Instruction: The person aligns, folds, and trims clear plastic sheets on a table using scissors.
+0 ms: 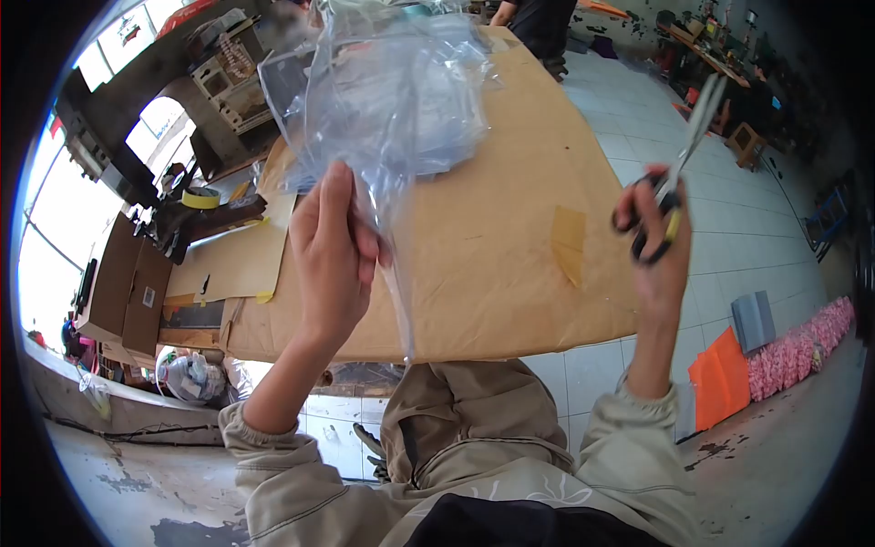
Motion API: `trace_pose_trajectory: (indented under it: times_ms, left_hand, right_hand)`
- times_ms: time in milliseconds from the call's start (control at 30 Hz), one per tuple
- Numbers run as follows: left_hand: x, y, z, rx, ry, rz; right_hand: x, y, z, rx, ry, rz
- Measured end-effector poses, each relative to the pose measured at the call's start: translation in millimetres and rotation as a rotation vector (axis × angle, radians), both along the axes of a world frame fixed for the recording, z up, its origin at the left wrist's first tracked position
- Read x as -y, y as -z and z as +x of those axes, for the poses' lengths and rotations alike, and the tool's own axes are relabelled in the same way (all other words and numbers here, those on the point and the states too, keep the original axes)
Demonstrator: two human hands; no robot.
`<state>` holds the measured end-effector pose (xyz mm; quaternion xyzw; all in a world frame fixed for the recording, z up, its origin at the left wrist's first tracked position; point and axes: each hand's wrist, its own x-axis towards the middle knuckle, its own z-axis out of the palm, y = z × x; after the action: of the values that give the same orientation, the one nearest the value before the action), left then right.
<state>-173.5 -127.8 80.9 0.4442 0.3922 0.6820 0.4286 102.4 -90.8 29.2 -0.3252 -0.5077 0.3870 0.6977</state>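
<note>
Gripping clear plastic (387, 187) between thumb and fingers, the left hand (330, 251) is over the near left part of the paper-covered counter (492, 283). The plastic tapers downward to the counter's near edge; its upper part overlaps a pile of clear sheets (451, 137), so the border between the 2 is hard to make out. Some of the left fingertips are hidden. The right hand (661, 242) is closed around the dark handles of the scissors (700, 123), at the counter's right side in view, its fingers partly covered by the loops. The blades point up and rightward, blurred; I cannot tell whether they are parted. At the top edge, another person (540, 36) is cut off, showing mainly dark clothing and part of 1 arm. A yellow tape roll (200, 198) sits at left among dark objects too jumbled to identify.
</note>
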Motion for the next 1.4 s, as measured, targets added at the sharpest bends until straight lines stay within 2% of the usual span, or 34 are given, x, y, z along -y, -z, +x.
trace_pose_trajectory:
  times_ms: [133, 200, 267, 367, 400, 467, 500, 567, 633, 700, 733, 833, 900, 933, 1033, 1100, 1167, 1233, 1333, 1400]
  left_hand:
    - [-25.4, -5.7, 31.6, 0.112, -0.012, 0.152]
    - [-28.2, -10.0, 48.7, 0.133, -0.081, 0.211]
    - [-27.2, -14.8, 61.2, 0.158, -0.178, 0.253]
    - [-23.1, -16.8, 45.7, 0.034, -0.398, 0.376]
    - [-23.0, -15.2, 35.2, 0.074, -0.445, 0.457]
    - [-12.9, -26.2, 23.6, 0.045, -0.681, 0.524]
    - [-9.0, -30.1, 16.7, -0.016, -0.829, 0.562]
    - [1.4, -41.4, 3.9, -0.035, -0.964, 0.602]
    - [-3.2, -58.5, -4.1, -0.091, -1.125, 0.819]
    - [7.7, -70.4, -5.6, -0.175, -0.999, 0.764]
    - [11.0, -79.1, -3.5, -0.385, -0.993, 0.675]
    - [3.2, -99.6, 7.6, -0.915, -0.975, 0.344]
    - [-17.5, -93.1, 16.6, -1.058, -0.807, 0.294]
    - [-31.8, -80.6, 18.2, -1.09, -0.714, 0.358]
    - [-51.1, -36.1, 26.9, -1.516, -0.577, 0.379]
    - [-43.9, -15.9, 35.0, -1.6, -0.26, 0.193]
    - [-35.0, 18.1, 38.3, -1.718, -0.119, 0.811]
    - [-17.3, 52.1, 46.8, -1.366, 0.565, 0.65]
    - [10.4, 79.4, 49.3, -1.313, 0.795, 0.528]
    - [11.3, 89.3, 51.9, -1.361, 0.665, 0.66]
  right_hand:
    - [64.6, 23.3, -43.2, -0.26, -0.401, -0.233]
    - [80.6, 24.2, -66.3, -0.199, -0.486, -0.2]
    - [84.3, 23.2, -90.3, -0.111, -0.424, -0.106]
    - [81.3, 16.9, -106.4, -0.059, -0.418, -0.079]
    - [80.7, 13.7, -109.9, -0.007, -0.417, -0.083]
    - [81.8, 5.9, -118.1, 0.091, -0.478, -0.104]
    - [85.3, 1.8, -123.9, 0.087, -0.529, -0.094]
    - [92.8, -5.1, -138.1, 0.075, -0.63, -0.064]
    - [99.9, -9.0, -151.5, -0.003, -0.706, -0.07]
    - [107.8, -16.6, -161.9, -0.029, -0.706, -0.051]
    - [110.2, -17.1, -167.0, -0.045, -0.629, 0.022]
    - [114.9, -28.6, -158.9, -0.087, -0.602, -0.025]
    - [116.3, -23.4, -147.4, -0.172, -0.542, -0.106]
    - [113.9, -14.6, -139.2, -0.186, -0.5, -0.141]
    - [114.1, 11.6, -111.3, -0.111, -0.348, -0.276]
    - [119.9, 33.5, -91.5, -0.04, -0.264, -0.372]
    - [127.2, 56.5, -76.5, 0.009, -0.216, -0.466]
    - [131.3, 69.0, -70.0, -0.033, -0.154, -0.508]
    - [131.9, 80.1, -64.4, -0.022, -0.086, -0.54]
    - [131.7, 84.4, -64.5, 0.002, -0.056, -0.545]
